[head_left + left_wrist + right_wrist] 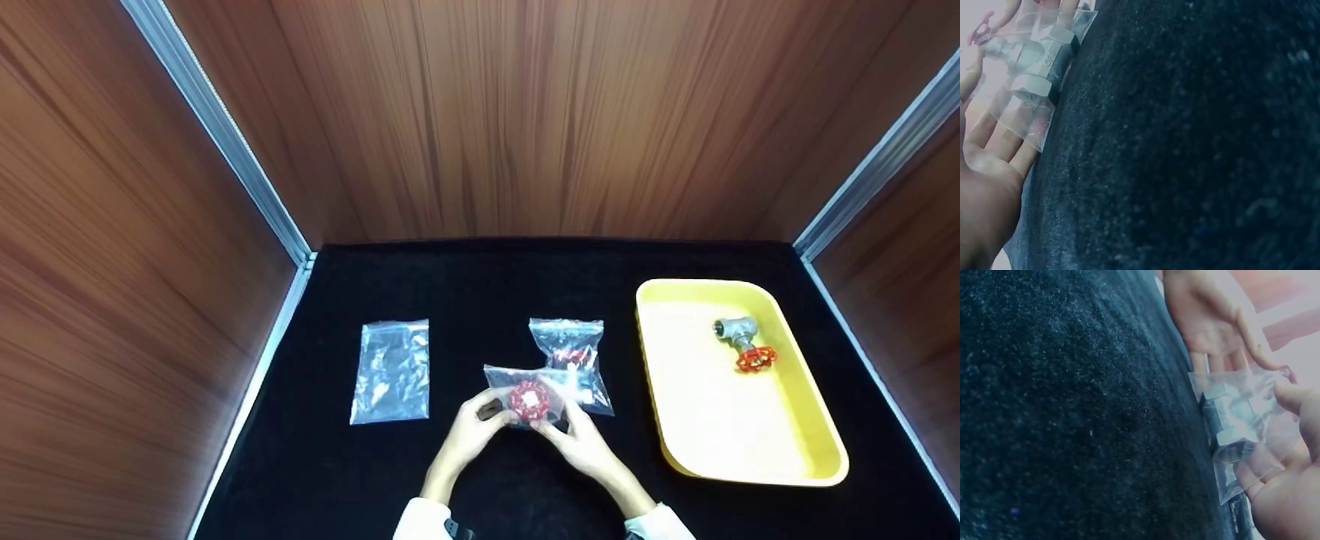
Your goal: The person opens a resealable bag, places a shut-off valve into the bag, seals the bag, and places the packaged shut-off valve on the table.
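Note:
A metal valve with a red handwheel [529, 400] sits inside a clear plastic bag [501, 374], held between both hands at the front middle of the table. My left hand [471, 433] grips its left side, thumb near the wheel; my right hand [590, 450] grips the right side the same way. In the left wrist view the grey valve body [1049, 59] shows through the film, fingers spread behind it. The right wrist view shows the hexagonal ends of the valve [1235, 433] low in the bag. Just behind lies another bagged red-wheeled valve [571, 355], partly covered.
Left of the hands, a flat clear zip bag [393, 375] lies on the black cloth [480, 292]. A yellow tray [694, 420] stands at the right, holding one unbagged valve with a red wheel [756, 358]. Wood-patterned panels [495, 120] enclose the back and sides.

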{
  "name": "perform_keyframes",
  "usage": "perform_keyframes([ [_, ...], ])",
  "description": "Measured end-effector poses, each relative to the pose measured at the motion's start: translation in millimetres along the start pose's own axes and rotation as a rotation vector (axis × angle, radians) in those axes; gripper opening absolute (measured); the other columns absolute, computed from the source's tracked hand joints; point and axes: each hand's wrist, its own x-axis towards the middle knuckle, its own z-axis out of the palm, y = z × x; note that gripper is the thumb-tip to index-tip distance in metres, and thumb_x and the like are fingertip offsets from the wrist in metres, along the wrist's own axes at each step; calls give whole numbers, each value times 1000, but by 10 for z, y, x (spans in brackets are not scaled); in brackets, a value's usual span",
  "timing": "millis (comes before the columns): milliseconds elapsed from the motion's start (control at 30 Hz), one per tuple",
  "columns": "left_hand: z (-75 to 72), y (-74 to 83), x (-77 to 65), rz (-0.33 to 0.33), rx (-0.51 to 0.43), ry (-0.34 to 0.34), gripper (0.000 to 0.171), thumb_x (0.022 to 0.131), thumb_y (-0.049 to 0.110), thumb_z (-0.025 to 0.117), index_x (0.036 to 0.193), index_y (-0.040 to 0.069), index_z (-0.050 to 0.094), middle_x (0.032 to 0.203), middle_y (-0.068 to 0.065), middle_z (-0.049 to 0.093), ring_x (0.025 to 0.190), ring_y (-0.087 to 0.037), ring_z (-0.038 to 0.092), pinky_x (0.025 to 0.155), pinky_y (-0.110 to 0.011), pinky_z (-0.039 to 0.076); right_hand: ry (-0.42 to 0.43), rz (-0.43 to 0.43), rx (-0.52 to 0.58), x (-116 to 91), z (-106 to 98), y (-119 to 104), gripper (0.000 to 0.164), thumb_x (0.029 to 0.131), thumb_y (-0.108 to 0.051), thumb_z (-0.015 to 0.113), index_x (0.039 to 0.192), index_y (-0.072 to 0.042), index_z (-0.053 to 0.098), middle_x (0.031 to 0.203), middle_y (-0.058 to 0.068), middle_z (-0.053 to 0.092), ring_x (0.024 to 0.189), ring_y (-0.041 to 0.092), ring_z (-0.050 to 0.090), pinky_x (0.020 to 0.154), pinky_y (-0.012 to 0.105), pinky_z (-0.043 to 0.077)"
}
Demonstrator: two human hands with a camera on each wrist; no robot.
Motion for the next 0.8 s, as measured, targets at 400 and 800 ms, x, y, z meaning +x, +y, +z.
perform_keyframes([
  [400,21,-4,21,-17,-55,58,34,89,10,69,120,-2,66,106,-24,65,91,-15,65,77,-22,55,28,34,192,97,54,353,62,89,-9,69,144,-5,41,133,18,59,113,8,60,89,23,53],
  [800,-11,28,53,-32,-136,127,36,89,9,69,123,0,65,114,-15,67,101,-15,65,85,-24,55,5,73,207,134,92,67,51,91,-12,68,137,-3,47,126,21,61,114,19,61,90,28,54],
])
